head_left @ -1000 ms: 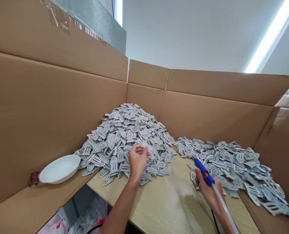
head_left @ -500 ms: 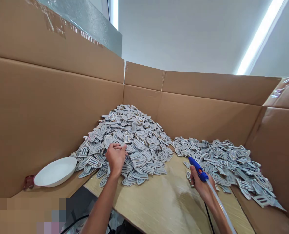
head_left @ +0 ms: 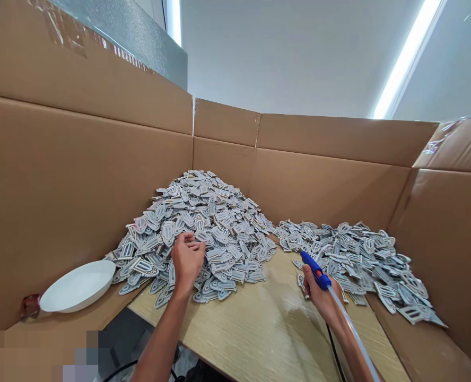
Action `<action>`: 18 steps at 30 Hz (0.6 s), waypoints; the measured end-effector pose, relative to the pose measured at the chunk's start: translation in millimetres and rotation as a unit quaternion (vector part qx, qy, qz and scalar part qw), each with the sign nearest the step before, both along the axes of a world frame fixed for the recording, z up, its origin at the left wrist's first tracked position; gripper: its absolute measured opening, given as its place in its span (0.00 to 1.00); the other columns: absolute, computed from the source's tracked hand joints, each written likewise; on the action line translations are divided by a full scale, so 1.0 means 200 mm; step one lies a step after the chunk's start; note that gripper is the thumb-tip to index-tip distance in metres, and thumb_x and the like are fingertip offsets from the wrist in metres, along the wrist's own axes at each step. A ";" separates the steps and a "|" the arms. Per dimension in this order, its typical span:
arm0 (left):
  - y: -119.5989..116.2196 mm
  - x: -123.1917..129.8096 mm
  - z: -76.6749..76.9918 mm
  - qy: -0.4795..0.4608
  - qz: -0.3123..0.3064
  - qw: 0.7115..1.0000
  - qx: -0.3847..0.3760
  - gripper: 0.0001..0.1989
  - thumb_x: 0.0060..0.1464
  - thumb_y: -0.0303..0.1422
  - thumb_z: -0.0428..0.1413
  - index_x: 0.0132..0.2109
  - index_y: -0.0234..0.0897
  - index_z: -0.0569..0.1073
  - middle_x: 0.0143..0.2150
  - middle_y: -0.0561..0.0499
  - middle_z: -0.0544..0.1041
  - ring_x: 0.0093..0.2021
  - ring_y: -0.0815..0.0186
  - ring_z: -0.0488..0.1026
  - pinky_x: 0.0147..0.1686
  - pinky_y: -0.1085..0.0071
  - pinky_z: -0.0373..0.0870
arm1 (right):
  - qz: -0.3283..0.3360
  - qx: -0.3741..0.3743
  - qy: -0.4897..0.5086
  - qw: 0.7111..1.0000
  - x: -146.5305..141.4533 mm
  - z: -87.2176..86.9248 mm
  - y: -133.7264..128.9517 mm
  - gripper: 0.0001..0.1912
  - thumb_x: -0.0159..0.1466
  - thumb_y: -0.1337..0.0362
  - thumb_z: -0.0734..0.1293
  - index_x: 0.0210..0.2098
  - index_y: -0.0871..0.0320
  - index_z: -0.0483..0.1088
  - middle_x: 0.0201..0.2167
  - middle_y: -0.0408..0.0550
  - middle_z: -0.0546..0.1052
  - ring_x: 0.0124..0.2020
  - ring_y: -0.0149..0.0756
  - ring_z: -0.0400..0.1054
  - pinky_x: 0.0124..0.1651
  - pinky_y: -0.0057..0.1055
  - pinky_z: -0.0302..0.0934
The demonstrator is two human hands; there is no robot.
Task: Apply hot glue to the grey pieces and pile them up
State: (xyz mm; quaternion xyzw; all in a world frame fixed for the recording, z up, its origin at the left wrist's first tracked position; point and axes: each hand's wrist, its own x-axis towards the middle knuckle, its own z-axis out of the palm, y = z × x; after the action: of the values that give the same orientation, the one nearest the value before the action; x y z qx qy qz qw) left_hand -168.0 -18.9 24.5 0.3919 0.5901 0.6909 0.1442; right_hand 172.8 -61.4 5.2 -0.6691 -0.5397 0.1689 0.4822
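Grey pieces (head_left: 218,229) lay heaped just behind my left hand (head_left: 188,260), left of centre, its pinch I couldn't tell, right hand (head_left: 323,301), lower right, gripped the blue glue gun (head_left: 314,269)

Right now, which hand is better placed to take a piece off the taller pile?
Probably the left hand: it is at the taller pile, while the right hand grips the blue glue gun.

A white dish (head_left: 78,286) lay at the lower left of the frame, a dark red object (head_left: 29,306) just beside its left end. Brown cardboard walls (head_left: 80,175) spanned the middle, with shiny tape (head_left: 62,29) at upper left. 2 bright light strips (head_left: 408,55) shone near the top, and a pale yellowish counter (head_left: 251,323) filled the lower centre.
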 end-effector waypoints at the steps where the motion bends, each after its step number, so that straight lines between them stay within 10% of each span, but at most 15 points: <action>1: 0.00 0.00 0.00 0.010 -0.007 1.000 0.001 0.16 0.41 0.27 0.63 0.38 0.37 0.67 0.35 0.53 0.74 0.30 0.65 0.79 0.34 0.67 0.77 | 0.004 -0.001 -0.001 1.000 0.00 0.00 0.00 0.36 0.57 0.29 0.59 0.18 0.55 0.69 0.13 0.50 0.73 0.16 0.37 0.68 0.22 0.31 0.61; 18: -0.06 0.01 -0.05 0.097 -0.001 0.995 0.033 0.12 0.43 0.31 0.59 0.38 0.39 0.69 0.35 0.49 0.75 0.33 0.61 0.78 0.36 0.63 0.80 | 0.027 0.017 -0.020 0.999 -0.02 0.04 -0.03 0.33 0.58 0.32 0.61 0.17 0.54 0.67 0.13 0.46 0.72 0.17 0.37 0.67 0.25 0.31 0.61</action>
State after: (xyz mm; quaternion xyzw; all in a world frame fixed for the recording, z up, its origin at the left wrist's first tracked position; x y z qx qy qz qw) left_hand -165.6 -31.4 15.5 0.4621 0.5780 0.6684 0.0741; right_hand 168.6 -67.7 12.6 -0.6495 -0.5694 0.1597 0.4779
